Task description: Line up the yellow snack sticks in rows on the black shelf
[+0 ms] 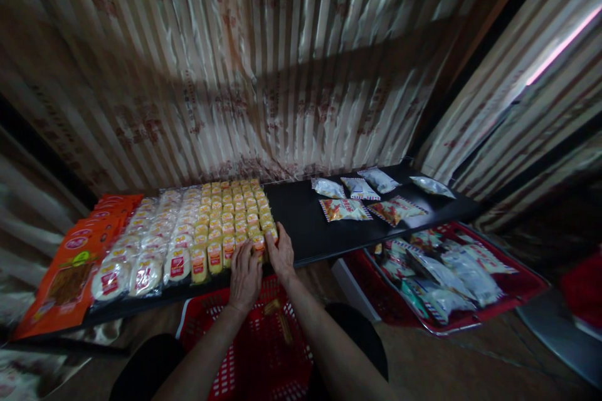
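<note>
Small yellow wrapped cakes (228, 219) with red and white labels stand in tight rows on a black shelf. At the front right corner of this block, my left hand (246, 272) has its fingers bent against the front cakes. My right hand (281, 253) closes on the corner cake from the right side, its fingers along the edge of the block. Both hands are close together, and their fingers partly hide the cakes they grip. Directly below them is a red plastic basket (229, 382) with a few small yellowish packets at the bottom.
Round white wrapped cakes (147, 274) and orange snack bags (63, 276) line the shelf's left. Several pillow-shaped packets (345, 209) lie on the black shelf (301, 225) at right. A second red basket (527, 285), full of packets, stands below right. Striped sheeting (291, 75) hangs behind.
</note>
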A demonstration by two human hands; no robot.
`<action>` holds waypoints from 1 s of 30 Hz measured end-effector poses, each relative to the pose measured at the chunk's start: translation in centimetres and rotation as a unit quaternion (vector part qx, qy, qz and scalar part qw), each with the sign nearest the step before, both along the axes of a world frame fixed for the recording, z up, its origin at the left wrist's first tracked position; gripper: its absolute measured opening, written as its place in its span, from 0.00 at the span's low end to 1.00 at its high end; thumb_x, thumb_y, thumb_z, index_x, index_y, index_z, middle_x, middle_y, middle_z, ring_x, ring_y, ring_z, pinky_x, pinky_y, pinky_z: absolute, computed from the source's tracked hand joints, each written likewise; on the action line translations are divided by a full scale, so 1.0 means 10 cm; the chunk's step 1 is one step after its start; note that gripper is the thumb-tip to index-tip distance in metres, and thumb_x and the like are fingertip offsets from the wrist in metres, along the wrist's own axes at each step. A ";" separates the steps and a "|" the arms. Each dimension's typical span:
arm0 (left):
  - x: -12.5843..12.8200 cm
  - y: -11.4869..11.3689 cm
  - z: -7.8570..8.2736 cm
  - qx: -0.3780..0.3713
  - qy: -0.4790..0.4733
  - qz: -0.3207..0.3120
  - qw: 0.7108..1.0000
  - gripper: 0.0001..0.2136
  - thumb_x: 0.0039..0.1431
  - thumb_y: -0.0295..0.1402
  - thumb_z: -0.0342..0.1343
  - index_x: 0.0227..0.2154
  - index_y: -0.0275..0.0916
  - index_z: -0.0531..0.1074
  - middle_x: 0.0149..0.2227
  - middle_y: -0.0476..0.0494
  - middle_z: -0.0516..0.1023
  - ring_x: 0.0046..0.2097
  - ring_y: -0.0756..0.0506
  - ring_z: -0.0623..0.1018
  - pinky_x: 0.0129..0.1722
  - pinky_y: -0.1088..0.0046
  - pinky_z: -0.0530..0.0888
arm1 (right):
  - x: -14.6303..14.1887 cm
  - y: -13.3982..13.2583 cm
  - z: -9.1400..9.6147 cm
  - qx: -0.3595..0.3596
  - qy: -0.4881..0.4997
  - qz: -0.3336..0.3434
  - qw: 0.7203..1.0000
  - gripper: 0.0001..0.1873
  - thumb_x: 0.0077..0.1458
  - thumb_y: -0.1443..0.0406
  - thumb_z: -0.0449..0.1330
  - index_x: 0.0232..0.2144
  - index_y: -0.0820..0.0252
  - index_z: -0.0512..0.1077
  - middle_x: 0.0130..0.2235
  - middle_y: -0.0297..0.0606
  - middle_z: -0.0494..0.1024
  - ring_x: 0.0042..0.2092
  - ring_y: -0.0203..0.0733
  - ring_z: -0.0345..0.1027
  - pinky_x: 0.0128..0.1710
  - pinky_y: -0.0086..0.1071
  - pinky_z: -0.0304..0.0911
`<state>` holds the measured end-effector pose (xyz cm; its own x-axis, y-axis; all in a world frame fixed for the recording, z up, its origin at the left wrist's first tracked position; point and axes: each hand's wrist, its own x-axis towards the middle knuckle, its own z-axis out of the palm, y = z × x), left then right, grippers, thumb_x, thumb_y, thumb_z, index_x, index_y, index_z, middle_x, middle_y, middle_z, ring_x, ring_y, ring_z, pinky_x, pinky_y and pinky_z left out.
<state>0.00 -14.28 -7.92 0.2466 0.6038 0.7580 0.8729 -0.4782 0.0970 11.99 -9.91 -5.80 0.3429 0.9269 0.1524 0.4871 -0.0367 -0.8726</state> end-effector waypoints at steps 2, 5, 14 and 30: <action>0.00 -0.01 0.00 0.001 0.001 -0.001 1.000 0.13 0.58 0.23 0.47 0.46 0.33 0.67 0.53 0.31 0.68 0.60 0.39 0.64 0.56 0.55 0.65 | 0.01 0.01 0.03 -0.019 0.016 -0.005 1.000 0.37 0.57 0.49 0.46 0.59 0.71 0.59 0.59 0.53 0.66 0.61 0.50 0.57 0.60 0.42 0.52; 0.00 -0.02 0.01 -0.003 0.009 0.003 1.000 0.13 0.59 0.25 0.47 0.46 0.33 0.67 0.53 0.31 0.68 0.59 0.39 0.64 0.56 0.55 0.65 | 0.02 0.03 0.05 -0.046 0.031 -0.016 0.998 0.38 0.57 0.48 0.46 0.60 0.70 0.58 0.59 0.53 0.66 0.61 0.51 0.57 0.60 0.43 0.51; 0.04 -0.03 0.05 -0.017 -0.002 0.017 1.000 0.12 0.59 0.27 0.48 0.45 0.34 0.68 0.53 0.32 0.69 0.58 0.39 0.66 0.56 0.54 0.65 | 0.08 0.10 -0.04 -0.031 0.039 -0.010 0.999 0.36 0.57 0.46 0.46 0.59 0.65 0.61 0.57 0.50 0.69 0.58 0.52 0.62 0.58 0.46 0.55; 0.01 0.00 0.05 -0.011 0.023 0.018 1.000 0.14 0.59 0.25 0.48 0.48 0.32 0.68 0.53 0.31 0.70 0.58 0.39 0.67 0.58 0.54 0.64 | -0.03 0.09 -0.06 0.037 0.004 0.035 0.999 0.31 0.60 0.51 0.42 0.57 0.65 0.62 0.58 0.49 0.67 0.60 0.47 0.58 0.60 0.44 0.53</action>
<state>0.14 -14.24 -7.47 0.2585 0.6290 0.7332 0.8935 -0.4441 0.0659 11.74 -9.02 -6.42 0.2788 0.9352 0.2185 0.4785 0.0620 -0.8759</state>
